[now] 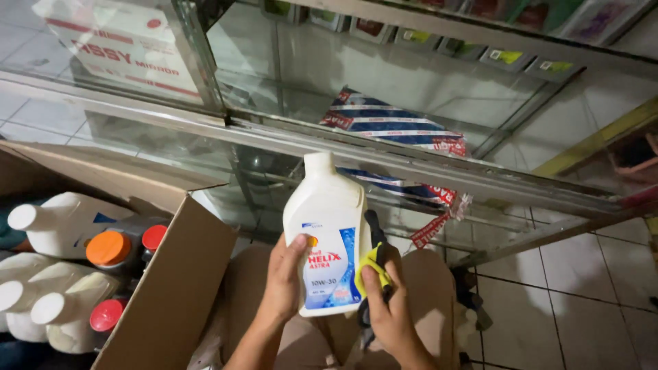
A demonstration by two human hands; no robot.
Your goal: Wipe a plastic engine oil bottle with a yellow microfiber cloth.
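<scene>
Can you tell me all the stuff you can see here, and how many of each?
White plastic bottle with blue label: one, held upright in the middle.
Yellow cloth: one, against the held bottle's right side.
Brown cardboard box: one, open, lower left.
White bottles in the box: about four, lying on their sides.
Orange-capped bottle: one, in the box.
Red-capped bottles: two, in the box.
Glass display cabinet with metal frame: one, straight ahead.
Blue, white and red striped packets: a few, inside the cabinet.
White tiled floor: right side.
Left hand: grips the held bottle.
Right hand: holds the cloth.
</scene>
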